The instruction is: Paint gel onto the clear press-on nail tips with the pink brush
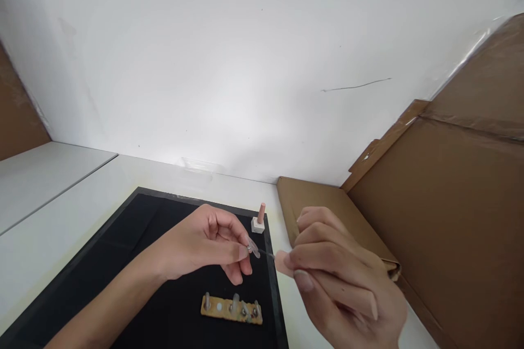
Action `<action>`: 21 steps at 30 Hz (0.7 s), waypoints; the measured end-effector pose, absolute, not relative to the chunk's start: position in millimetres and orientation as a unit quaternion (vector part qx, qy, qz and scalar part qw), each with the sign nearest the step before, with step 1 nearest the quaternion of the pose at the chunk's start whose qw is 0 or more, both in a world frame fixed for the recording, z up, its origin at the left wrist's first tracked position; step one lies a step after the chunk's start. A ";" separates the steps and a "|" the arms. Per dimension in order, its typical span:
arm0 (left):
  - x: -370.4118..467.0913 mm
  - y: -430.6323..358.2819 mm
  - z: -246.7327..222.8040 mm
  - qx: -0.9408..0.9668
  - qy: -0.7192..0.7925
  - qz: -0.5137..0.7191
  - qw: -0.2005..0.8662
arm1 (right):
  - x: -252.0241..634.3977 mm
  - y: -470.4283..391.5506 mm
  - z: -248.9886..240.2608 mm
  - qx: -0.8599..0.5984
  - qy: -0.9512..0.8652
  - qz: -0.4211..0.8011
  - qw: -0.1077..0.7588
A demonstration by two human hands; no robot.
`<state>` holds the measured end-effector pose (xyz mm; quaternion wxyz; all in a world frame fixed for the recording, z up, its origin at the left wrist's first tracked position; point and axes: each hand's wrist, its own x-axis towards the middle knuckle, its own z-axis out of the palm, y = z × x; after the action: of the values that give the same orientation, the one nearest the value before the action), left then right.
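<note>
No lettering, labels or numbers are readable.

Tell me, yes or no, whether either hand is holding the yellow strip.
No: the strip lies on the black mat, apart from the left fingers and the right fingers.

The lone camera sits on the person's head, close behind the left hand (210, 248) and right hand (341, 275); it looks forward and down, past the black mat's (158, 223) far edge.

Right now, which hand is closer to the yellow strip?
Left. The left hand is just above the yellow strip in the picture; the right hand is off to its right.
</note>
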<state>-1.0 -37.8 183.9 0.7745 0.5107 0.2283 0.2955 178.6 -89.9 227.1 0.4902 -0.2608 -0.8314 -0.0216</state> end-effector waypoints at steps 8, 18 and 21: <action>-1.3 -38.5 186.5 0.510 0.235 0.291 0.775 | 176.2 -91.1 228.8 -0.273 -0.836 -0.029 0.476; -3.5 -39.2 185.5 0.527 0.219 0.293 0.767 | 176.7 -90.6 226.8 -0.255 -0.832 -0.016 0.492; -5.2 -38.3 184.7 0.532 0.202 0.299 0.766 | 177.0 -90.6 227.7 -0.236 -0.841 -0.009 0.486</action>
<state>-5.2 -38.3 184.7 0.7659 0.5321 0.2019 0.2991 177.0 -90.6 227.7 0.4864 -0.2357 -0.8413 -0.0088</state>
